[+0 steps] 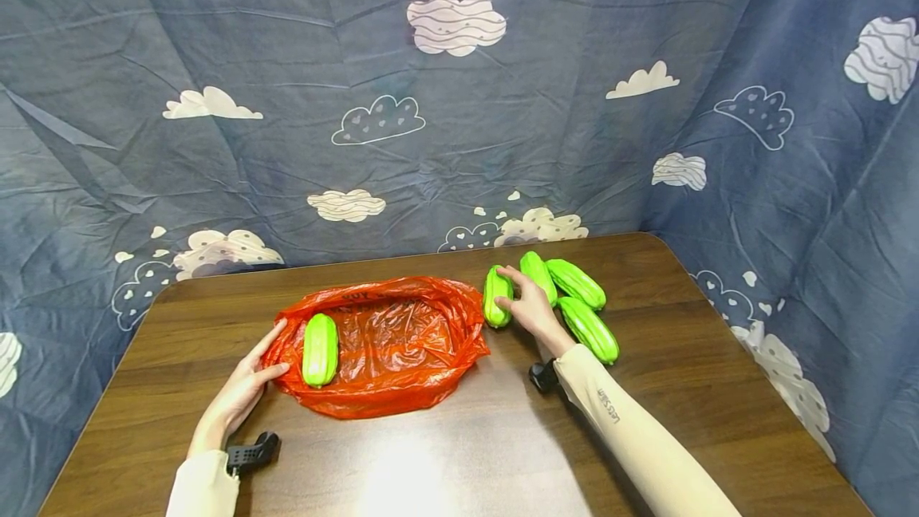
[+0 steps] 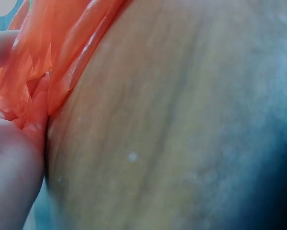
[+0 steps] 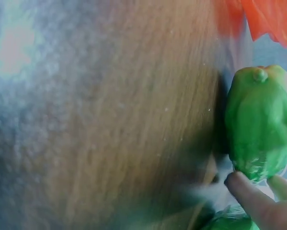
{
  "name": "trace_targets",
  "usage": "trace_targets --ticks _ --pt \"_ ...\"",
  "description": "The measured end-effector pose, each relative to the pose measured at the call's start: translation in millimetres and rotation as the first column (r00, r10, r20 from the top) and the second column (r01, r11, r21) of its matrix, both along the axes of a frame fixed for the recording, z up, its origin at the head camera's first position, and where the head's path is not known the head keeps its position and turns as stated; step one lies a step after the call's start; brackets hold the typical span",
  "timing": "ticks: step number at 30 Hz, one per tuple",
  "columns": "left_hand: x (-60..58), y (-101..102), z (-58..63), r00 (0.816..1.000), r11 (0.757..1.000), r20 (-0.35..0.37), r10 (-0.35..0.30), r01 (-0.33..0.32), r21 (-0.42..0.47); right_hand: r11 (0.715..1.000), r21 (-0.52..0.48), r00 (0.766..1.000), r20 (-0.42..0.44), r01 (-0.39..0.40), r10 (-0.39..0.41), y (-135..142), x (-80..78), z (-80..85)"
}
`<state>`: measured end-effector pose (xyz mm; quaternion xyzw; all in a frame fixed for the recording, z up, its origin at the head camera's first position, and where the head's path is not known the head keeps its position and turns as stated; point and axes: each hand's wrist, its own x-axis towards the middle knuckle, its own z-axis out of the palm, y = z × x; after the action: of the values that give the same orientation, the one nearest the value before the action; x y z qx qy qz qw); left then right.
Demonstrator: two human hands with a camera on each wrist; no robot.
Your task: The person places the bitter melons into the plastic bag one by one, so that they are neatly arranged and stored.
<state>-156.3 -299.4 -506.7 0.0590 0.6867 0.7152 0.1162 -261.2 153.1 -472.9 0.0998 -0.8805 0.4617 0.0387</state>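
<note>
A red plastic bag (image 1: pixel 380 399) lies spread with its mouth open, and one green ridged gourd (image 1: pixel 320 349) sits inside at its left end. My left hand (image 1: pixel 242 389) holds the bag's left edge; in the left wrist view its fingers (image 2: pixel 32 112) show through the thin red plastic. Just beyond the bag's right end, my right hand (image 1: pixel 534 309) grips another green gourd (image 1: pixel 497 297) between thumb and fingers. The right wrist view shows this gourd (image 3: pixel 260 122) end-on, a small nub facing the camera.
To the right of my right hand lie several more green gourds (image 1: pixel 577 284) in a loose group on the brown wooden table (image 1: pixel 689 389). A blue cloth curtain (image 1: pixel 301 182) with white clouds hangs behind the table's far edge and along the right side.
</note>
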Motion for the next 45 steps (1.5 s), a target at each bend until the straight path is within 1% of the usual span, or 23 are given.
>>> trace_targets --ticks 5,9,16,19,23,26,28,30,32,39,45 --pt "0.3 -0.1 0.2 1.0 1.0 -0.001 -0.003 0.003 -0.005 1.0 -0.001 1.0 -0.003 -0.001 0.001 2.1 1.3 -1.0" --pt "0.7 -0.2 0.8 1.0 1.0 0.006 -0.005 0.005 -0.004 1.0 -0.023 1.0 -0.014 -0.001 0.001 4.0 4.3 -0.2" --pt "0.6 0.5 1.5 1.0 1.0 -0.001 0.005 -0.005 -0.012 0.995 -0.098 1.0 -0.018 -0.009 0.007 6.7 7.4 6.5" --pt "0.3 0.7 1.2 1.0 1.0 -0.006 0.005 -0.005 -0.018 0.993 -0.117 1.0 -0.012 -0.005 0.003 8.1 9.1 12.5" --pt "-0.1 0.2 1.3 1.0 1.0 -0.006 0.007 -0.008 -0.024 0.984 -0.178 0.999 0.029 -0.022 0.028 4.7 22.6 39.3" --pt "-0.3 -0.2 1.5 1.0 1.0 -0.004 0.008 -0.008 -0.028 0.966 -0.257 0.997 0.057 -0.033 0.049 5.3 25.4 46.2" --pt "-0.4 -0.3 1.3 1.0 1.0 -0.006 0.007 -0.007 -0.029 0.958 -0.284 0.997 0.062 -0.031 0.05 9.4 19.0 36.8" --pt "-0.4 -0.2 1.8 1.0 1.0 -0.006 0.004 -0.004 -0.031 0.949 -0.313 0.997 0.048 -0.039 0.057 12.0 13.9 28.9" --pt "-0.7 -0.1 2.3 1.0 0.999 -0.008 0.004 -0.004 -0.033 0.944 -0.328 0.998 0.031 -0.048 0.062 12.8 11.5 26.1" --pt "-1.3 0.4 4.2 1.0 1.0 0.001 0.01 -0.01 -0.028 0.944 -0.327 0.998 0.033 -0.047 0.061 12.0 12.3 32.9" --pt "-0.7 0.3 3.8 1.0 1.0 -0.012 0.011 -0.012 -0.015 0.921 -0.379 0.995 0.02 -0.086 0.101 9.0 14.2 39.1"
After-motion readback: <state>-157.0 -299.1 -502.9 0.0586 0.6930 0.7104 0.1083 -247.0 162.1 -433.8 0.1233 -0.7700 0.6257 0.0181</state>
